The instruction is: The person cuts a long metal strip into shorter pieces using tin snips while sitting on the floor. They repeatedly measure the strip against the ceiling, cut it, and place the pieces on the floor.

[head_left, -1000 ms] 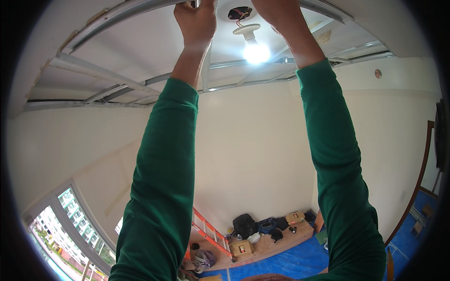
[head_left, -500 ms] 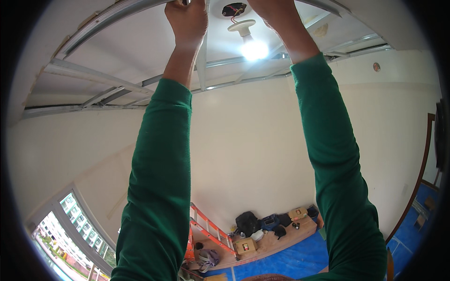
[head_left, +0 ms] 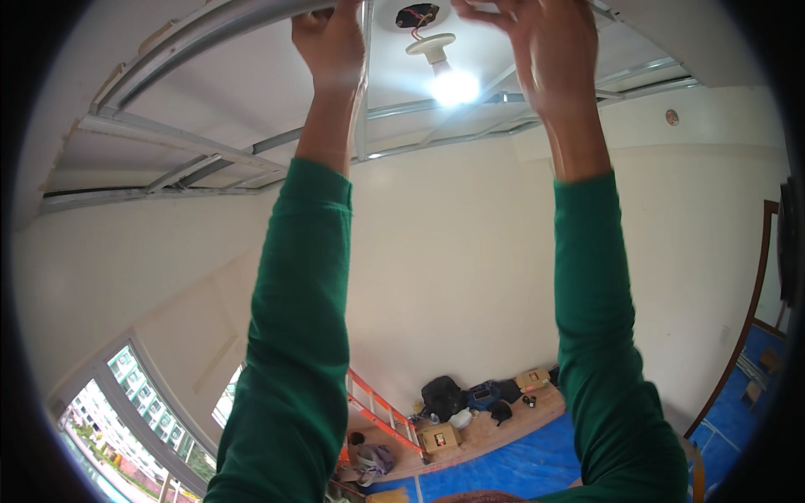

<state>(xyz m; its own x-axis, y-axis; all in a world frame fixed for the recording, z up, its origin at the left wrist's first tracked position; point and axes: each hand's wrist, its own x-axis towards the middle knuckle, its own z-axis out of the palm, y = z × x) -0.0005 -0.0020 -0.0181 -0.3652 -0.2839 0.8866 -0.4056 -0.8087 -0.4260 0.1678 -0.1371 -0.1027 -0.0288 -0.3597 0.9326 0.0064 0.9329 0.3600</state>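
Both my arms, in green sleeves, reach up to a metal ceiling frame. My left hand [head_left: 332,46] is closed at the edge of a curved-looking metal ceiling channel [head_left: 197,44]; its fingertips are partly cut off by the top of the picture. To the right, my right hand [head_left: 555,54] is raised with fingers apart, pointing left, and I see nothing held in it. Between the hands, a lit bulb [head_left: 455,87] hangs in a white lamp holder [head_left: 431,45], on wires from a dark round ceiling opening [head_left: 417,15].
More metal channels [head_left: 411,107] cross the ceiling toward the wall. Below stands an orange ladder [head_left: 386,408] beside a cardboard box [head_left: 439,438], a black bag [head_left: 442,397] and other belongings. Blue sheeting [head_left: 511,457] covers the floor. A window [head_left: 138,386] is at lower left.
My right hand has moved right and down from the frame, its fingers now showing spread. My left hand stays at the channel, shifted only slightly.
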